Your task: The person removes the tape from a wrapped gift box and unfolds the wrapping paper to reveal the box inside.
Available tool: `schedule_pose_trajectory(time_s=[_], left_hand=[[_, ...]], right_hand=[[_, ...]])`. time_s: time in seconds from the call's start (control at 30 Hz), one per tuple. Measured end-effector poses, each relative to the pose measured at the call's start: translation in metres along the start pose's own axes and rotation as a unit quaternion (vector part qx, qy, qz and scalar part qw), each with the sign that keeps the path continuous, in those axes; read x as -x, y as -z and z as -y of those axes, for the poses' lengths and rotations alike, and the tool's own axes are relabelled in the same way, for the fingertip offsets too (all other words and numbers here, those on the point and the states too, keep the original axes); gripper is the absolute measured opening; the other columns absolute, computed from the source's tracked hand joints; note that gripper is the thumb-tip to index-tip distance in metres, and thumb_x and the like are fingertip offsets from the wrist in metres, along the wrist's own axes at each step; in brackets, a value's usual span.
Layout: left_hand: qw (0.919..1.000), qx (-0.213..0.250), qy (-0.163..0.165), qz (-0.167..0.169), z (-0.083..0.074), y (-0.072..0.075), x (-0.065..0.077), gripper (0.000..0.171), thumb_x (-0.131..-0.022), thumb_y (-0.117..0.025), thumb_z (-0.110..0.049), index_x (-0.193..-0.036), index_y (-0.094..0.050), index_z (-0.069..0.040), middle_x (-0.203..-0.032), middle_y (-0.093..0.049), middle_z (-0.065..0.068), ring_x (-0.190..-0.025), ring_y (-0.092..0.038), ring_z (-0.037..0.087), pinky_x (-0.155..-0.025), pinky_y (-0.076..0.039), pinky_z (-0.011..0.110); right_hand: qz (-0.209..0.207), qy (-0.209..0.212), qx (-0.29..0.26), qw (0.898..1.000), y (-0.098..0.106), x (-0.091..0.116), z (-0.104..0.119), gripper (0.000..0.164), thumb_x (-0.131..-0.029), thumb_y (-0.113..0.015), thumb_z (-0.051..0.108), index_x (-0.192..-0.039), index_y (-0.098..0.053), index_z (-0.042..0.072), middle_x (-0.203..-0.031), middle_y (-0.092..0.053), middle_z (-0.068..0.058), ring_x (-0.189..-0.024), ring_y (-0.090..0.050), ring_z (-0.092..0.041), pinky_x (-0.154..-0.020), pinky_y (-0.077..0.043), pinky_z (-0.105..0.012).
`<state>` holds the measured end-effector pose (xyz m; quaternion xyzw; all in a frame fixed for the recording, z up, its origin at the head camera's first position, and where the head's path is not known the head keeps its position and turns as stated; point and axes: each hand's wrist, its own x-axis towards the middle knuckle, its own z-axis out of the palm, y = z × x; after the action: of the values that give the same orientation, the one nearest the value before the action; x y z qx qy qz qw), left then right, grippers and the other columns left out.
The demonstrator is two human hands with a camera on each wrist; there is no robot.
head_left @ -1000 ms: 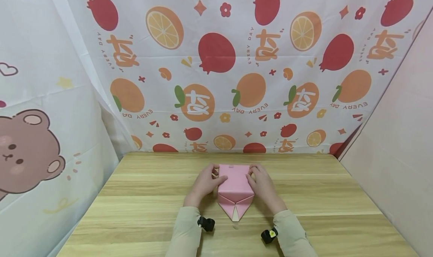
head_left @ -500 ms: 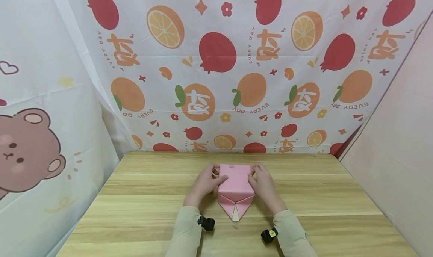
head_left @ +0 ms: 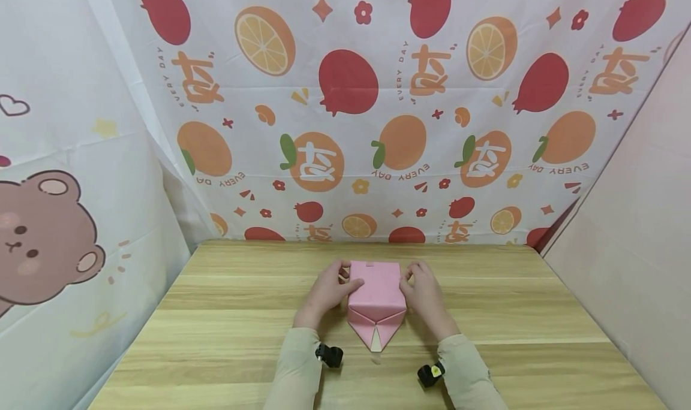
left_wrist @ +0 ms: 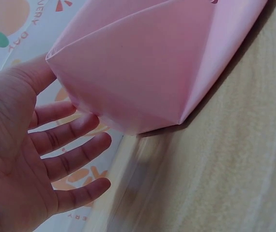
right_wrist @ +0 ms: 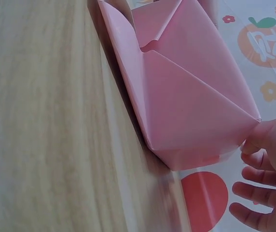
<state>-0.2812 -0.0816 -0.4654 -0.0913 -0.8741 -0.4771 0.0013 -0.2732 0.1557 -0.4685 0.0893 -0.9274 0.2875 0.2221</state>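
Observation:
A pink folding paper box (head_left: 375, 284) stands on the wooden table, its creased near end (head_left: 376, 328) tapering to a point toward me. My left hand (head_left: 326, 290) holds its left side, thumb on the top panel, index finger near the far corner. In the left wrist view, the other fingers (left_wrist: 80, 159) of that hand spread loosely below the box edge. My right hand (head_left: 426, 293) is at the right edge, thumb tip close against it. In the right wrist view, the right hand (right_wrist: 273, 164) meets one corner with thumb and index finger, remaining fingers loose.
The wooden table (head_left: 237, 332) extends around the box. A white cloth (head_left: 345, 134) printed with fruit hangs behind it. To the left hangs a cloth with a bear (head_left: 48, 236), and a pale panel (head_left: 631, 218) borders the right. Each wrist wears a small black camera (head_left: 329, 356).
My right hand has shifted slightly to the right, its thumb sliding off the top panel toward the box's edge. My left hand and the box stay in place.

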Motion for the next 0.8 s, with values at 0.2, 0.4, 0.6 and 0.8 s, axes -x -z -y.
schedule_pose_trajectory(time_s=[0.2, 0.4, 0.6, 0.8], left_hand=[[1.0000, -0.005, -0.001, -0.001, 0.0002, -0.0001, 0.0000, 0.055, -0.086, -0.073, -0.039, -0.127, -0.054, -0.009, -0.103, -0.061, 0.006, -0.094, -0.059, 0.018, -0.079, -0.052, 0.034], [1.0000, -0.007, -0.002, -0.006, 0.0011, -0.0013, -0.0009, 0.054, -0.086, -0.073, -0.039, -0.127, -0.054, -0.009, -0.103, -0.061, 0.005, -0.094, -0.060, 0.017, -0.080, -0.052, 0.033], [1.0000, -0.006, -0.002, -0.005, 0.0011, -0.0013, -0.0010, 0.054, -0.086, -0.073, -0.038, -0.127, -0.054, -0.009, -0.103, -0.061, 0.006, -0.093, -0.060, 0.017, -0.079, -0.052, 0.032], [1.0000, -0.005, 0.002, -0.003, -0.0009, -0.0010, -0.0002, 0.054, -0.086, -0.073, -0.038, -0.128, -0.054, -0.009, -0.104, -0.061, 0.007, -0.094, -0.060, 0.018, -0.080, -0.052, 0.033]], right_hand=[[-0.003, -0.022, 0.003, 1.000, 0.0032, 0.0005, -0.0009, 0.007, -0.082, -0.063, 0.009, -0.076, -0.059, 0.009, -0.116, -0.063, -0.015, -0.111, -0.063, -0.033, -0.091, -0.054, -0.045], [0.002, -0.032, 0.005, 0.999, 0.0068, -0.0006, -0.0026, 0.007, -0.080, -0.064, 0.009, -0.076, -0.059, 0.007, -0.116, -0.063, -0.016, -0.111, -0.062, -0.033, -0.094, -0.053, -0.045], [0.016, -0.043, 0.003, 0.999, 0.0087, -0.0009, -0.0027, 0.009, -0.079, -0.064, 0.010, -0.074, -0.058, 0.008, -0.117, -0.062, -0.016, -0.110, -0.062, -0.033, -0.093, -0.053, -0.045], [0.029, -0.053, 0.009, 0.998, 0.0096, -0.0008, -0.0038, 0.012, -0.080, -0.065, 0.014, -0.074, -0.056, 0.009, -0.114, -0.061, -0.013, -0.101, -0.063, -0.030, -0.085, -0.055, -0.043]])
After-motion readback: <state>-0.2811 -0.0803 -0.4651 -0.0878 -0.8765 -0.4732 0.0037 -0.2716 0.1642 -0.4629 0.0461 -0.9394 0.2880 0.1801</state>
